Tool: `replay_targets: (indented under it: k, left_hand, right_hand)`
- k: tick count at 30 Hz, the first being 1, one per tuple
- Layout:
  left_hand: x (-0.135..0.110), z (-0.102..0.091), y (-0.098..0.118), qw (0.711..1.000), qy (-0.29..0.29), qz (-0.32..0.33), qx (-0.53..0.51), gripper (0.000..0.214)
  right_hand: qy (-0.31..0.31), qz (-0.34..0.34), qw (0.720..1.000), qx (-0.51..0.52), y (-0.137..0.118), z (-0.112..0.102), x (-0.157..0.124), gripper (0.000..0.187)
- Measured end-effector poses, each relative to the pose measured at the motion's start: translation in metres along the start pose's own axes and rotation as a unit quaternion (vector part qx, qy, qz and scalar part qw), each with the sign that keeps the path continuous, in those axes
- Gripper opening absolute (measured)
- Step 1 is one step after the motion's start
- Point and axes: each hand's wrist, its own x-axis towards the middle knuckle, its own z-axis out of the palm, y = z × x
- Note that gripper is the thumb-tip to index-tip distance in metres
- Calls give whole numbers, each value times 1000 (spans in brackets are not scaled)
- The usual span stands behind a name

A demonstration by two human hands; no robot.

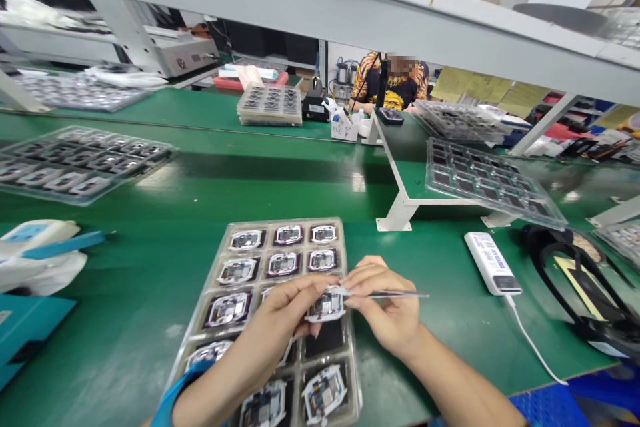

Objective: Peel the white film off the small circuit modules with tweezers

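Module (325, 305) sits at 6 o'clock from the centre of my view, held just above a plastic tray (340, 240) and pinched firmly in my left hand (280, 323). My right hand (385, 303) is closed around tweezers (400, 294), with their tips at the module's upper edge, so this is close two-handed work on a single piece. Other modules (283, 264) sit in the tray's cells, and a power bank (493, 263) lies on the bench (125, 320) at 4 o'clock.
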Motion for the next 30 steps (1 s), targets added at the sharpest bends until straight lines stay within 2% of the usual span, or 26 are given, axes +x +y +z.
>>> replay_targets:
  k: [4,9,21,27,30]
  left_hand:
    - [1,-1,-2,1000,-9,5,-3,32]
    - [3,-1,-4,1000,-20,10,-1,31]
    - [5,0,-1,998,-13,9,56,31]
    - [7,-2,-3,999,-4,-1,41,35]
    - [7,-4,-6,999,-9,1,38,35]
  right_hand:
    - [15,61,998,27,3,0,-3,7]
    - [23,89,995,46,2,0,-4,10]
    - [-44,49,998,-21,-2,-5,0,12]
    - [-37,135,990,19,1,-6,0,10]
    - [-15,147,988,44,3,-4,-2,10]
